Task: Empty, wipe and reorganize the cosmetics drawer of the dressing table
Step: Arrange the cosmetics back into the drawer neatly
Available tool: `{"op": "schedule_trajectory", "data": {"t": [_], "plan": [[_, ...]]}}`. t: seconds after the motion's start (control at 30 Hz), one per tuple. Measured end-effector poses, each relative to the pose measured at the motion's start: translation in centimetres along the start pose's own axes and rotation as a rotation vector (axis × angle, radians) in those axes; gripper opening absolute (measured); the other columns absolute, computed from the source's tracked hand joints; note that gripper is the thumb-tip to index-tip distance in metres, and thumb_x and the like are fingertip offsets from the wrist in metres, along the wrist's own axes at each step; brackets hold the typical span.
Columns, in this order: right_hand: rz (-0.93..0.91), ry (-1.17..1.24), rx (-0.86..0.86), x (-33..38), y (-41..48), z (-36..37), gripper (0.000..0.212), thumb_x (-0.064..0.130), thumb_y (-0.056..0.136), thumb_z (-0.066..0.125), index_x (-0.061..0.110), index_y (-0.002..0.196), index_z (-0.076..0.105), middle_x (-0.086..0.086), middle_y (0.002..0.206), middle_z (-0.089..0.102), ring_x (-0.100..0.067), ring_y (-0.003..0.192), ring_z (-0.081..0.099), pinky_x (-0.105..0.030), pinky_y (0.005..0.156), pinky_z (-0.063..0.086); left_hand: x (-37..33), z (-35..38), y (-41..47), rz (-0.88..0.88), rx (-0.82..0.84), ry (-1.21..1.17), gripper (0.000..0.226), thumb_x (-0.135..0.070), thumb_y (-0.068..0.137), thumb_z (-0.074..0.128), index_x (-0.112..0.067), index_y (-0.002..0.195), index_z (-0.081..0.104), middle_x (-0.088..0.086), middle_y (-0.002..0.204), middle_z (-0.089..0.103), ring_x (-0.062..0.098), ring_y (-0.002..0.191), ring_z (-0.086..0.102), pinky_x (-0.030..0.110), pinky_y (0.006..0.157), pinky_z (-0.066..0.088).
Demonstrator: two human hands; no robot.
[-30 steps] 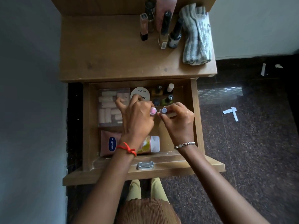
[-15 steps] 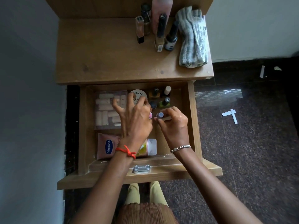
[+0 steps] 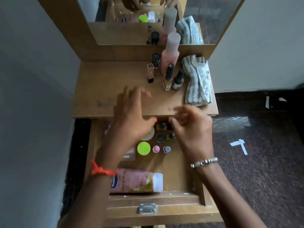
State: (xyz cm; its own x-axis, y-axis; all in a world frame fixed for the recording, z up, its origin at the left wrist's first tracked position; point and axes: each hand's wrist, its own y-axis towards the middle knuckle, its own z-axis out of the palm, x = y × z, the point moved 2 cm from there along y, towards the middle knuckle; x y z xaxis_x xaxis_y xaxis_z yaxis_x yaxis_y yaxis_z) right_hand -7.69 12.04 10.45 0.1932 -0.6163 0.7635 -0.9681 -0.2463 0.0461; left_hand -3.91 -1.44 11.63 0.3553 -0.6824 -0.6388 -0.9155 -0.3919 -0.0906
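Observation:
The wooden drawer point(image 3: 174, 199) stands pulled out below the dressing table top point(image 3: 105, 89). In it stand a pink-capped bottle point(image 3: 156, 149) and a purple-capped bottle point(image 3: 166, 149) beside a round green lid point(image 3: 143, 148). Small nail polish bottles point(image 3: 162, 126) are grouped behind them. A pink Vaseline tube point(image 3: 136, 181) lies along the drawer's front. My left hand point(image 3: 131, 116) hovers blurred over the drawer's back edge, fingers spread, holding nothing. My right hand point(image 3: 192, 130) hangs over the drawer's right side, fingers loosely curled and empty. A white round jar point(image 3: 148, 136) shows partly under my left hand.
Several bottles point(image 3: 169, 63) stand at the back right of the table top, with a folded striped cloth point(image 3: 197, 81) beside them. A mirror point(image 3: 131, 20) rises behind. A wall lies to the left; dark floor with paper scraps point(image 3: 238, 145) lies to the right.
Both hands have let go of the pink-capped and purple-capped bottles, which now stand in the drawer. The hands have lifted and moved toward the table top; the view has tilted up.

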Motion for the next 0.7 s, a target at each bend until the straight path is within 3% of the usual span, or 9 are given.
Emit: {"op": "schedule_trajectory", "data": {"t": [0.1,0.2,0.3,0.5,0.57,0.63,0.7], "plan": [[-0.087,-0.053,-0.157,2.2,3.4,0.3,0.027,0.008,0.076,0.070,0.006,0.102,0.063,-0.012,0.097,0.063,-0.019,0.081,0.055,-0.017,0.067,0.038,0.0,-0.3,3.7,-0.004,-0.208,-0.224,0.056,-0.008,0.071,0.075,-0.012,0.120,0.048,0.003,0.127,0.049,0.009,0.107,0.046,0.008,0.080,0.037],[-0.102,-0.165,-0.241,3.0,5.9,1.2,0.031,0.016,0.075,0.071,0.004,0.102,0.063,-0.015,0.109,0.056,-0.027,0.104,0.048,-0.022,0.079,0.034,0.2,0.8,6.6,-0.032,-0.344,-0.308,0.049,-0.011,0.076,0.072,-0.008,0.121,0.052,0.007,0.123,0.057,0.014,0.107,0.054,0.021,0.088,0.045],[-0.079,-0.238,-0.256,3.0,7.3,2.1,0.034,0.019,0.075,0.070,0.002,0.103,0.063,-0.017,0.117,0.051,-0.030,0.115,0.040,-0.033,0.092,0.040,0.6,2.0,7.9,0.004,-0.427,-0.340,0.034,-0.019,0.078,0.070,-0.005,0.108,0.060,0.009,0.106,0.066,0.016,0.096,0.060,0.021,0.079,0.048],[-0.077,-0.226,-0.308,2.4,8.1,3.2,0.029,0.015,0.076,0.070,0.000,0.100,0.065,-0.017,0.118,0.052,-0.032,0.116,0.040,-0.039,0.090,0.047,1.2,3.7,8.5,0.025,-0.448,-0.355,0.018,-0.024,0.076,0.072,-0.006,0.078,0.069,0.003,0.073,0.070,0.004,0.062,0.059,0.012,0.055,0.041],[-0.105,-0.205,-0.341,2.3,7.9,3.2,0.025,0.015,0.074,0.072,-0.001,0.094,0.066,-0.017,0.114,0.054,-0.031,0.113,0.043,-0.031,0.087,0.047,1.2,3.7,8.2,0.063,-0.465,-0.335,0.018,-0.022,0.079,0.069,-0.005,0.074,0.069,0.005,0.071,0.070,0.009,0.062,0.061,0.015,0.056,0.042],[-0.142,-0.179,-0.365,2.2,7.5,2.8,0.022,0.014,0.072,0.073,0.000,0.088,0.068,-0.017,0.107,0.057,-0.029,0.107,0.045,-0.011,0.078,0.036,1.1,3.2,7.5,0.101,-0.454,-0.338,0.017,-0.023,0.079,0.068,-0.007,0.078,0.069,0.003,0.076,0.070,0.009,0.068,0.063,0.019,0.061,0.046],[-0.216,-0.128,-0.402,2.1,6.7,2.1,0.017,0.010,0.068,0.074,0.000,0.081,0.068,-0.019,0.096,0.059,-0.024,0.092,0.045,0.000,0.072,0.030,0.9,2.5,6.2,0.112,-0.431,-0.334,0.014,-0.023,0.079,0.069,-0.010,0.085,0.069,-0.006,0.080,0.067,0.003,0.072,0.062,0.016,0.065,0.048]]}}
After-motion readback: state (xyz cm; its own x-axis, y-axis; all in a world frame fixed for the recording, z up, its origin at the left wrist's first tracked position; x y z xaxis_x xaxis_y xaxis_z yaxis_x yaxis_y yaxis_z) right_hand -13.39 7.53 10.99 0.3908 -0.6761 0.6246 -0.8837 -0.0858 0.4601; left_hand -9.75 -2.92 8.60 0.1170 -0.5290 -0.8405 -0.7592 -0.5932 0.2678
